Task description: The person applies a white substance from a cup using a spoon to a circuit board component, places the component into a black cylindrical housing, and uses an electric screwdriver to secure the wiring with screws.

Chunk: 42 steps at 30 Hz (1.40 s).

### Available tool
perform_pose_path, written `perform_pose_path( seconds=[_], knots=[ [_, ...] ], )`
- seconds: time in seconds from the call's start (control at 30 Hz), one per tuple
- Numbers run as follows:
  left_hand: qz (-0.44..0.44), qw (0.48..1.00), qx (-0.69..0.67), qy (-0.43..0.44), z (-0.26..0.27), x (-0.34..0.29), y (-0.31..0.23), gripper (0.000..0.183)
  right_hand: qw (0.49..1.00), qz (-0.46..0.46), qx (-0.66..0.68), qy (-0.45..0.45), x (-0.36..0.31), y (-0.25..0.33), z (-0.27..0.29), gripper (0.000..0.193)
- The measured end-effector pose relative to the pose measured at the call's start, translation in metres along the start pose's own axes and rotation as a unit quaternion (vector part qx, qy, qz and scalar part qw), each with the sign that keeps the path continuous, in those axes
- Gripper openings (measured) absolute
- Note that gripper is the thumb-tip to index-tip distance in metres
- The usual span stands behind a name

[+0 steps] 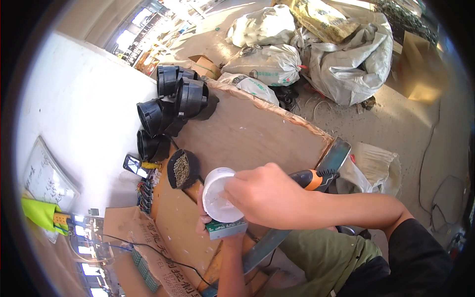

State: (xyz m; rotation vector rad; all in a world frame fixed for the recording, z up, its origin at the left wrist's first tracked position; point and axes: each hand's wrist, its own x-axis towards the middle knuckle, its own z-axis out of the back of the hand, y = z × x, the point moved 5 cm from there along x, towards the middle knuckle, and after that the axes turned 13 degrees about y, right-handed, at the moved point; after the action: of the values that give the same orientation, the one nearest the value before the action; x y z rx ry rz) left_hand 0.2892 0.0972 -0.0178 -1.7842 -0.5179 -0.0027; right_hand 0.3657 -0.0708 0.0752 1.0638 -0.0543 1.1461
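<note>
My left hand [202, 222] is wrapped round a white round tub [217, 207], tilted so that its mouth faces me. A small green and grey block [226, 230] sits under the tub by the same hand; how it is held is partly hidden. My right hand [264, 193] reaches over the tub's rim with its fingers pinched together inside. Whatever those fingertips hold, if anything, is too small to make out. Left of the tub stands a black bowl [175, 179] with small tan pieces [181, 169]. Beyond my right wrist lies a black and orange power tool [312, 180].
Black plastic round housings [168, 106] are stacked at the table's [247, 128] left side, with a phone [134, 165] below them. An open cardboard box [163, 252] stands at the lower left. White sacks [267, 62] and a blurred carton [423, 69] are on the floor beyond.
</note>
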Motion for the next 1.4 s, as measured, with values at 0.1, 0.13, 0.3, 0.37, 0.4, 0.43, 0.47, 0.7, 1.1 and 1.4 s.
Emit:
perform_pose_path(
  seconds=[0.1, 0.13, 0.3, 0.37, 0.4, 0.43, 0.47, 0.7, 1.1, 1.4],
  knots=[
    [0.004, 0.999, -0.052, 0.005, 0.007, -0.002, 0.003, 0.068, 0.999, -0.007, 0.046, -0.026, -0.001, 0.013, 0.019, 0.015],
    [0.000, 0.999, -0.047, 0.005, 0.006, -0.001, 0.004, 0.068, 0.998, -0.011, 0.060, -0.013, 0.000, 0.012, 0.012, 0.015],
    [-0.067, 0.994, 0.082, -0.001, 0.003, -0.003, 0.004, 0.067, 0.998, -0.057, 0.021, 0.020, 0.000, -0.001, -0.022, 0.011],
    [-0.094, 0.986, 0.139, -0.008, 0.009, -0.008, 0.003, 0.067, 0.998, -0.066, 0.018, 0.004, 0.000, 0.008, -0.004, 0.011],
    [-0.107, 0.980, 0.165, -0.011, 0.012, -0.010, 0.003, 0.067, 0.997, -0.070, 0.017, -0.002, 0.001, 0.011, 0.003, 0.010],
    [-0.119, 0.975, 0.186, -0.010, 0.012, -0.010, 0.002, 0.067, 0.997, -0.070, 0.029, -0.009, 0.001, 0.011, 0.006, 0.010],
    [-0.131, 0.970, 0.206, -0.010, 0.012, -0.010, 0.002, 0.067, 0.997, -0.071, 0.041, -0.015, 0.001, 0.011, 0.008, 0.010],
    [-0.183, 0.939, 0.290, -0.005, 0.009, -0.014, 0.000, 0.069, 0.991, -0.126, 0.031, 0.026, 0.004, -0.013, -0.024, 0.013],
    [-0.220, 0.909, 0.353, -0.008, 0.012, -0.017, -0.004, 0.077, 0.989, -0.144, 0.032, 0.012, 0.008, -0.003, -0.008, 0.016],
    [-0.222, 0.909, 0.353, -0.004, 0.014, -0.017, -0.004, 0.087, 0.983, -0.169, 0.012, 0.072, 0.007, -0.001, -0.028, 0.011]
  ],
)
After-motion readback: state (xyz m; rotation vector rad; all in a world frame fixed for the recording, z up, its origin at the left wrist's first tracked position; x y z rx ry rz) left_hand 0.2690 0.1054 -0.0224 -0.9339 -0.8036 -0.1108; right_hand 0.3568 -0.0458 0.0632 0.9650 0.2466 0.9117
